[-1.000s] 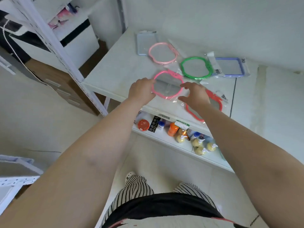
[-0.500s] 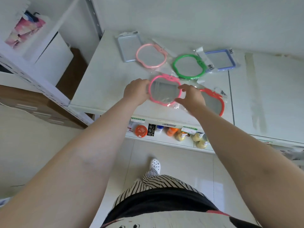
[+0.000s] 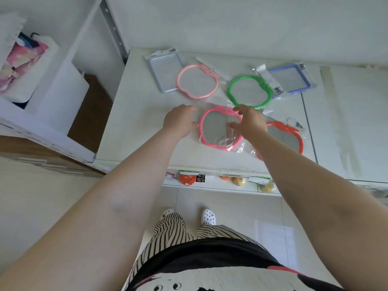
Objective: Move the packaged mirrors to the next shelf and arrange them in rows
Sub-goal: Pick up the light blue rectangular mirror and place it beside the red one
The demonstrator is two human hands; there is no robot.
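Observation:
Six packaged mirrors lie on the white shelf top [image 3: 136,114]. The back row holds a pale grey-blue rectangular mirror [image 3: 165,70], a light pink apple-shaped mirror [image 3: 196,81], a green apple-shaped mirror [image 3: 249,91] and a blue rectangular mirror [image 3: 290,79]. In front lie a hot pink apple-shaped mirror [image 3: 216,129] and a red apple-shaped mirror [image 3: 287,137]. My left hand [image 3: 179,121] touches the hot pink mirror's left edge and bag corner. My right hand [image 3: 248,122] hovers over its right side, fingers spread, hiding part of the frame.
A lower shelf [image 3: 212,186] under the front edge carries bottles and small jars. To the left stand a perforated metal upright [image 3: 111,26] and another white shelf unit [image 3: 46,133] holding a pink-patterned bag [image 3: 21,59]. A second white panel [image 3: 348,114] adjoins on the right.
The view has swung left and down over the shelf. Both hands stayed at the hot pink mirror; the right hand has slid further over it with its fingers spreading.

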